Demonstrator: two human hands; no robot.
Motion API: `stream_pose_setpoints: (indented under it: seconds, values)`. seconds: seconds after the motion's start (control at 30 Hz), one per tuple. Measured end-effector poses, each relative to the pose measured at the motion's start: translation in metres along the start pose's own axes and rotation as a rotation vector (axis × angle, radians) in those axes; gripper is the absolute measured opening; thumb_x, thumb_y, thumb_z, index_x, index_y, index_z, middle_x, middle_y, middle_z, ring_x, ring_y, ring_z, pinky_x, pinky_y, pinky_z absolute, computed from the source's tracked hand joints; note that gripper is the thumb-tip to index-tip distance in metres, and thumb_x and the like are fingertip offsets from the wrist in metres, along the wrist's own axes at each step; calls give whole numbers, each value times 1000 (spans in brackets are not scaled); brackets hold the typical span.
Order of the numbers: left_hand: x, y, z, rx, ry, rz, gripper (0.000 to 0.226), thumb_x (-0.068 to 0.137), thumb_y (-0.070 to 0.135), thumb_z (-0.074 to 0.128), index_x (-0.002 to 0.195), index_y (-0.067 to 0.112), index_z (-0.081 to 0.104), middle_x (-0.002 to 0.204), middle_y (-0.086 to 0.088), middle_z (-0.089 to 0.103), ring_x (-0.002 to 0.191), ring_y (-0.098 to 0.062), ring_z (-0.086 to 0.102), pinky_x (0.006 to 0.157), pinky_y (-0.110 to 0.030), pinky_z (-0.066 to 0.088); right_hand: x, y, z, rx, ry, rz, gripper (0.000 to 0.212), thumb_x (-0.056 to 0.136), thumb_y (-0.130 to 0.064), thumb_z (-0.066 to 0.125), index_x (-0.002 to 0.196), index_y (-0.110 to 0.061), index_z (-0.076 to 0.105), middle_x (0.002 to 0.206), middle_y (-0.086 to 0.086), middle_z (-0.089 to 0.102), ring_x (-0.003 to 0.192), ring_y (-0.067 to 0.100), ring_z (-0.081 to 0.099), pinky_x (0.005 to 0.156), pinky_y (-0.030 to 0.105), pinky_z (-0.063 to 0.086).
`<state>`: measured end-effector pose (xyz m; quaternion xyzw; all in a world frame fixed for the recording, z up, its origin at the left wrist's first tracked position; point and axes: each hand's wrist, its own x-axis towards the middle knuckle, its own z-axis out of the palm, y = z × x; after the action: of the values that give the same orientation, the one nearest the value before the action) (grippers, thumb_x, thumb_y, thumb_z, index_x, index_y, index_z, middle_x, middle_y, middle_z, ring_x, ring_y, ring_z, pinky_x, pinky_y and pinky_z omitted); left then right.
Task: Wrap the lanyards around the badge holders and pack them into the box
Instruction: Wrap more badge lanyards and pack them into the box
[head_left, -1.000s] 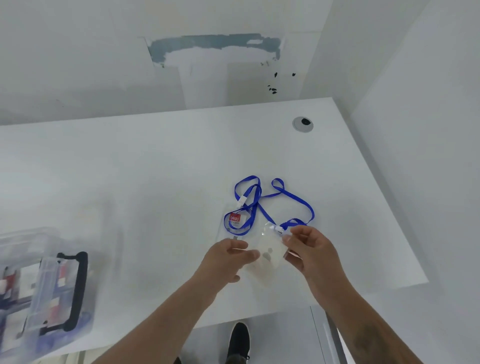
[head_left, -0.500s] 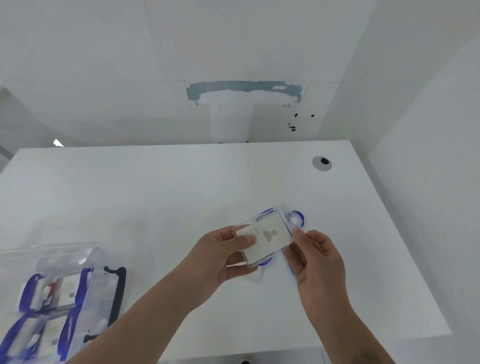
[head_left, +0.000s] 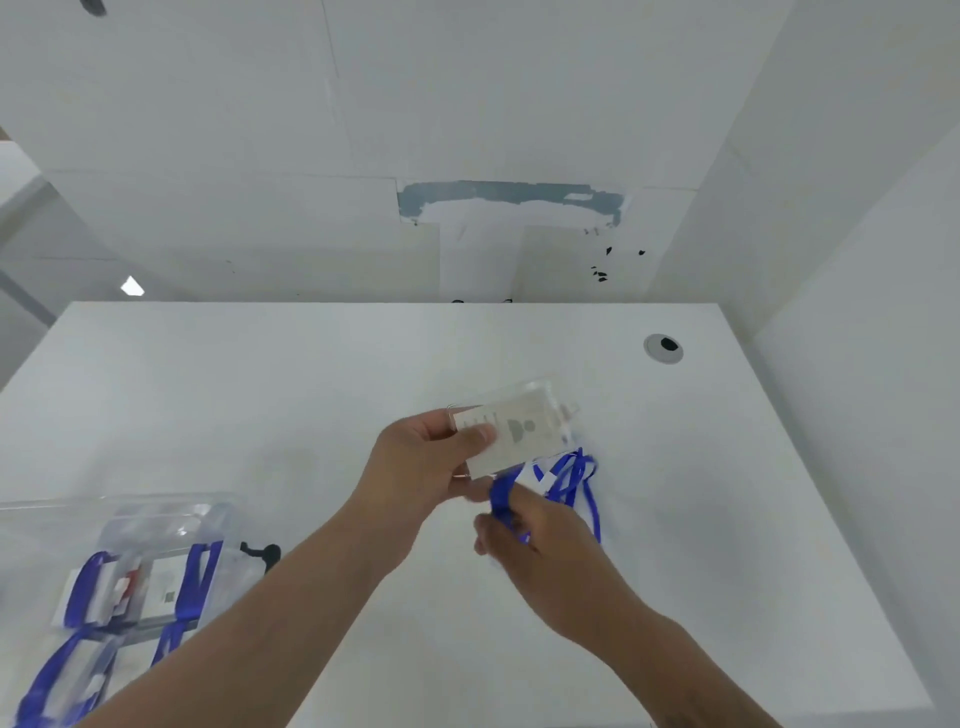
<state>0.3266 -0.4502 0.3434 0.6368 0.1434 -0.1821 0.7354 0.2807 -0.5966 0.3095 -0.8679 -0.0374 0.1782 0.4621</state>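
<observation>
Pinched by the left hand (head_left: 421, 462), the badge holder (head_left: 511, 431) hung steady above the table (head_left: 260, 395) so the right hand (head_left: 535, 530), gripping the blue lanyard (head_left: 563, 480), could wind it.

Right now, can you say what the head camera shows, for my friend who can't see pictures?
A person's left hand holds a clear badge holder above a white table, while the right hand grips its blue lanyard. At the lower left, a clear box holds wrapped badges.
</observation>
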Motion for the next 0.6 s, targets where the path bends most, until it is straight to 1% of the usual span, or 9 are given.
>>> stream_pose_setpoints:
  seconds: [0.07, 0.13, 0.17, 0.23, 0.33, 0.4, 0.47, 0.53, 0.6]
  values:
    - [5, 0, -6, 300, 119, 148, 21, 92, 8, 63, 89, 25, 74, 83, 12, 77, 74, -6, 72, 66, -24, 61, -3, -9, -6, -105, -87, 6, 15, 98, -41, 49, 104, -37, 62, 76, -24, 64, 75, 2, 63, 69, 17, 50]
    - [9, 0, -16, 516, 142, 231, 23, 92, 14, 62, 87, 33, 74, 81, 17, 75, 74, -8, 71, 65, -26, 61, -4, -20, -19, -241, -52, -37, 21, 97, -45, 49, 92, -29, 61, 64, -24, 56, 60, 2, 53, 58, 16, 40]
    - [9, 0, -22, 629, 131, 248, 22, 92, 17, 61, 89, 35, 74, 81, 18, 74, 73, -11, 69, 65, -26, 59, -3, -25, -27, -305, -18, -61, 22, 95, -46, 49, 89, -27, 59, 63, -19, 55, 56, 4, 48, 54, 17, 37]
    - [7, 0, -33, 860, 74, 235, 19, 92, 23, 58, 89, 34, 73, 75, 16, 70, 63, -13, 63, 58, -25, 50, 3, -34, -47, -364, 50, -115, 13, 91, -43, 54, 91, -32, 62, 70, -17, 61, 60, 5, 52, 57, 19, 41]
    - [-2, 7, -46, 980, -87, 143, 18, 92, 23, 59, 90, 34, 74, 72, 10, 70, 56, -9, 55, 56, -24, 47, 20, -43, -70, -225, 69, -153, 6, 88, -36, 64, 88, -36, 70, 77, -19, 67, 65, 3, 57, 62, 16, 46]
    - [-10, 13, -52, 804, -249, 53, 19, 92, 16, 62, 96, 29, 75, 82, 10, 75, 68, -4, 63, 65, -24, 54, 34, -39, -75, -83, 43, -114, 10, 88, -30, 68, 83, -37, 74, 74, -17, 68, 58, 2, 51, 56, 11, 42]
    - [-19, 20, -56, 473, -346, -42, 18, 93, 11, 64, 101, 22, 76, 94, 1, 77, 79, -10, 68, 71, -26, 57, 43, -31, -70, 56, 13, -38, 12, 88, -27, 69, 81, -34, 76, 73, -10, 69, 61, 6, 50, 56, 13, 41]
    - [-25, 24, -60, 167, -335, -92, 18, 90, 9, 65, 97, 18, 78, 97, -6, 76, 82, -17, 69, 71, -27, 58, 44, -24, -52, 166, -13, 45, 18, 85, -22, 69, 69, -28, 74, 63, -5, 61, 60, 11, 44, 57, 20, 37]
    - [-25, 25, -63, -40, -223, -110, 16, 88, 10, 65, 95, 16, 79, 99, -9, 76, 81, -19, 70, 69, -26, 58, 35, -21, -28, 172, -24, 102, 35, 88, -15, 61, 55, -27, 66, 50, -13, 46, 54, 9, 37, 53, 17, 32]
